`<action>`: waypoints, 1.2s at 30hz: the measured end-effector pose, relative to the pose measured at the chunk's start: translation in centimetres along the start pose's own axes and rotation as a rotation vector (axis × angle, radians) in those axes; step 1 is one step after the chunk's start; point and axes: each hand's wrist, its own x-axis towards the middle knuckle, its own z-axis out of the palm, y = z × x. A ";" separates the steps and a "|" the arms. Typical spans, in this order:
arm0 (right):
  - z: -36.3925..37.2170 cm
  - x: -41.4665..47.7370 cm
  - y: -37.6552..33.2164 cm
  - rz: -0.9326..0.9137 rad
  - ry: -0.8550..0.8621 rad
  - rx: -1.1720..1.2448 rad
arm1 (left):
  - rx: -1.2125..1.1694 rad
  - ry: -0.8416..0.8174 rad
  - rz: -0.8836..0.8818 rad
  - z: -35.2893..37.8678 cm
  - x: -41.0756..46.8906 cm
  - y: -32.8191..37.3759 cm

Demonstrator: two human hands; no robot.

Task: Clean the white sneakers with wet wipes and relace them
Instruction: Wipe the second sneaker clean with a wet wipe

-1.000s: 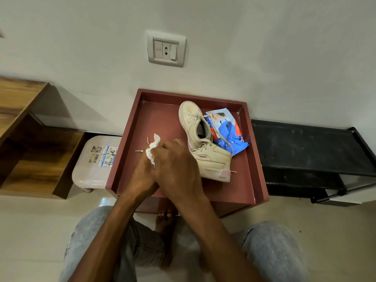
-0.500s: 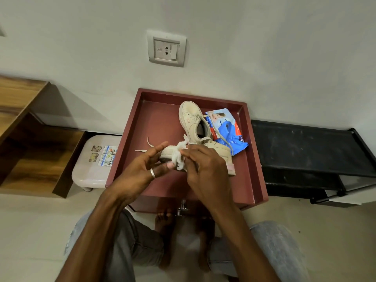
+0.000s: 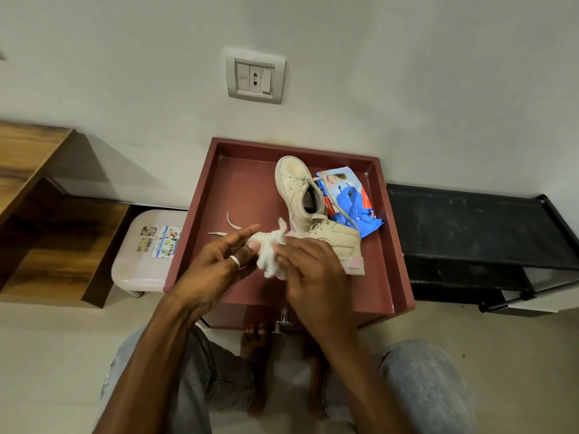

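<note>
- The left hand, a ring on one finger, sits just below the middle of the frame; its thumb and outstretched forefinger pinch the left side of a crumpled wet wipe.
- The right hand meets it from the right, back turned up to the camera, fingers curled onto the other side of the wipe, so the white wad is held between both hands.
- Just right of the wipe, the near sneaker lies on its side on the red table, heel and pink tab toward the lower right. The right hand hides its front part (whether the hand touches the shoe I cannot tell).
- The far sneaker lies just above it, toe toward the wall, opening facing up, its lace loose.
- Beside it on the right, a blue wipes packet lies partly under a lace and the near shoe.
- Two lace ends show on the table above the left hand.
- The table has a raised rim and stands against the wall; a drawer handle shows on its front, with bare feet and jeans below.
- At the left, a pale stool with stickers, then a wooden shelf.
- A black rack is on the right.
- At the top centre, a wall socket.
</note>
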 end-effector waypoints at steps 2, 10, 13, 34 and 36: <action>-1.0 -1.1 2.3 0.113 0.037 0.001 | -0.008 0.019 -0.017 -0.1 0.0 0.1; 1.1 0.6 -1.6 0.094 0.017 -0.008 | -0.011 0.031 -0.025 0.1 0.0 0.2; 1.0 0.0 -1.2 0.033 -0.031 -0.005 | -0.002 0.031 -0.019 -0.1 0.1 0.1; 0.5 -1.9 3.2 0.198 -0.009 -0.066 | 0.266 0.271 0.028 3.1 1.6 -2.0; -0.3 -2.1 4.6 0.215 -0.040 -0.094 | 0.262 0.255 0.005 2.7 1.5 -1.7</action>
